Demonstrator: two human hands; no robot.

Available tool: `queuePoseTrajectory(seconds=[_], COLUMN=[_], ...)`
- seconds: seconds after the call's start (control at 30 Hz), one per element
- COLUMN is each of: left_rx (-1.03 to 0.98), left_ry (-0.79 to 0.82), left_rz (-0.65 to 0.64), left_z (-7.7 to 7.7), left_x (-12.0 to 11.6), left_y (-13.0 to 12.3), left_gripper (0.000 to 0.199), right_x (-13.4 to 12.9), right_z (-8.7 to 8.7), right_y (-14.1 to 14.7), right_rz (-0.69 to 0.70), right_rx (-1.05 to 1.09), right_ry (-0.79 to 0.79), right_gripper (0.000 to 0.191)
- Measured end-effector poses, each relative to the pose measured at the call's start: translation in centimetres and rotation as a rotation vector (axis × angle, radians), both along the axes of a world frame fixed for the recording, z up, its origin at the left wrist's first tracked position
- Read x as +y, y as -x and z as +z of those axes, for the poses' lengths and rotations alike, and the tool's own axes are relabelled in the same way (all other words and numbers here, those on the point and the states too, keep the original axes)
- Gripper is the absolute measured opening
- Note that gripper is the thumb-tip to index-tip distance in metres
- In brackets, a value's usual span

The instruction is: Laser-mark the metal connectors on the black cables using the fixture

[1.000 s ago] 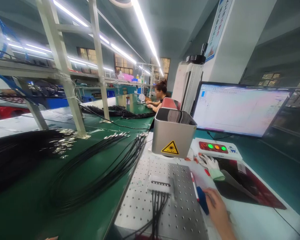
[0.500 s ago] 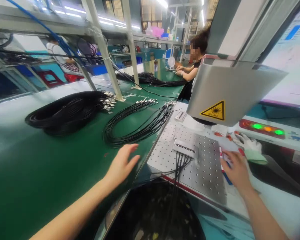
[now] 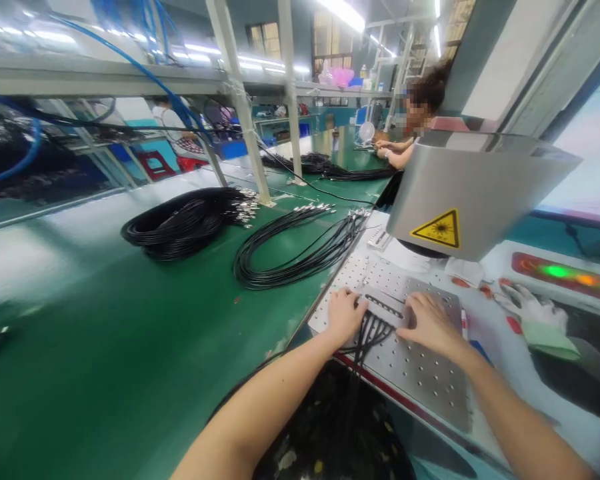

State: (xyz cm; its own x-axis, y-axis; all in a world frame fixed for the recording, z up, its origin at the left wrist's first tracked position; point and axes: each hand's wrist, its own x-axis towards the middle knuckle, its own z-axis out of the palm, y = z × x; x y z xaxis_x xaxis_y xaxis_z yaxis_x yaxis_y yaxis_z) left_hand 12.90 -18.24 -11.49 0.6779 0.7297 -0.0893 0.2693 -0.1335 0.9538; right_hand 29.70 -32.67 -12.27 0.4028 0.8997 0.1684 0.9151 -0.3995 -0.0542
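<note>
A small silver fixture block point(image 3: 385, 307) with a row of slots lies on the perforated metal plate point(image 3: 425, 377). Several black cables point(image 3: 366, 337) run out of its near side and hang over the plate's front edge. My left hand point(image 3: 345, 315) is at the block's left end, thumb and fingers closed against it. At the opposite end, my right hand point(image 3: 429, 325) grips with its thumb near the cables and its fingers on the far side. Parts of the block's ends are hidden by my fingers.
Above the plate hangs a grey machine head point(image 3: 480, 187) with a laser warning sign. Black cable bundles point(image 3: 190, 220) lie on the green table point(image 3: 130, 347). Gloves point(image 3: 545, 327) and a light panel point(image 3: 570, 272) are at right. A co-worker point(image 3: 405, 155) sits beyond.
Both hands have come inward to the fixture block, the left from over the green table, the right from beside the pens. They now hold its ends. The view has shifted left.
</note>
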Motion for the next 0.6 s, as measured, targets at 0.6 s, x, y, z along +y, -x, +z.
queuePoseTrajectory(seconds=[0.6], left_rx=[0.330], left_ry=[-1.087], left_rz=[0.055], left_z=[11.8], left_x=[8.9], left_y=[23.8], left_gripper=[0.004], right_x=[18.1], right_z=[1.3], right_y=[21.0], right_rz=[0.682], right_rx=[0.234], right_ry=[-0.741], right_gripper=[0.064])
